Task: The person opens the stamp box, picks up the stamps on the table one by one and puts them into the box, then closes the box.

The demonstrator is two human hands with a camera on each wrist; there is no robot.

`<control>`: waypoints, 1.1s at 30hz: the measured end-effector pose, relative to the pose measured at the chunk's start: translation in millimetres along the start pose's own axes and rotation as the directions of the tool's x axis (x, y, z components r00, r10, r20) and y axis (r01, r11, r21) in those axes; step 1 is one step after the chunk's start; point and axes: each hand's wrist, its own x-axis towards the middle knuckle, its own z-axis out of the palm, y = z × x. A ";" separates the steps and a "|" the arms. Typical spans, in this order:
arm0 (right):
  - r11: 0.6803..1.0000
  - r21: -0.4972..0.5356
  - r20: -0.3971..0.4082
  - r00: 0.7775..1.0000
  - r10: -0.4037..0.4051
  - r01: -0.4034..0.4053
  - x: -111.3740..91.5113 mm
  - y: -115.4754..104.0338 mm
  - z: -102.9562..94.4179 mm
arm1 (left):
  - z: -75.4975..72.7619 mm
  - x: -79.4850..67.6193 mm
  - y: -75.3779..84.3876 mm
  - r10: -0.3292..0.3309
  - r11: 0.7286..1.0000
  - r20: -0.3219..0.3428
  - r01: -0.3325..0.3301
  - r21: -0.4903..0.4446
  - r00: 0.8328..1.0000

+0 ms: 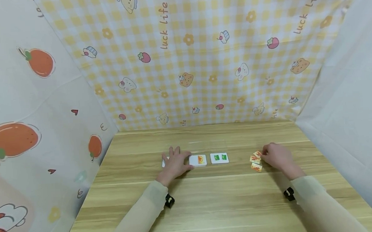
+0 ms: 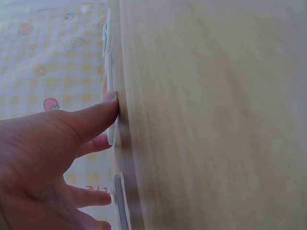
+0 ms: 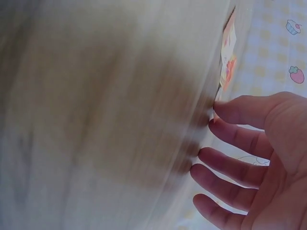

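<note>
Card (image 1: 164,164), partly hidden, lies left of lower centre beneath the left hand (image 1: 174,162), whose thumb and forefinger grip an orange-pictured card (image 1: 196,160); a green-pictured card (image 1: 219,158) lies right of centre; farther right, the right hand (image 1: 278,156) pinches one of several small slips (image 1: 255,159).

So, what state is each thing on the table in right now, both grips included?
Left grip: thumb and finger pinching the middle card's edges.
Right grip: thumb and forefinger pinching a small orange piece.
Left card: flat, partly covered.
Middle card: flat, orange picture up.
Green-picture card: flat, face up, untouched.
Other orange pieces: loosely clustered, pictures up.
</note>
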 end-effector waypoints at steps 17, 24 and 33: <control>0.995 0.084 -0.022 0.998 0.058 -0.056 -2.6 0.5 -0.3 | 1.0 -0.3 0.3 -0.012 1.000 0.001 0.012 -0.017 1.000; 0.991 0.122 -0.053 0.997 0.060 -0.054 -5.4 0.0 -13.0 | 0.2 -0.1 1.1 -0.017 1.000 0.001 0.017 -0.025 1.000; 0.990 0.134 -0.134 0.989 0.065 -0.047 -9.5 -10.2 -23.7 | -0.1 -0.4 1.5 -0.025 0.999 0.008 0.025 -0.021 1.000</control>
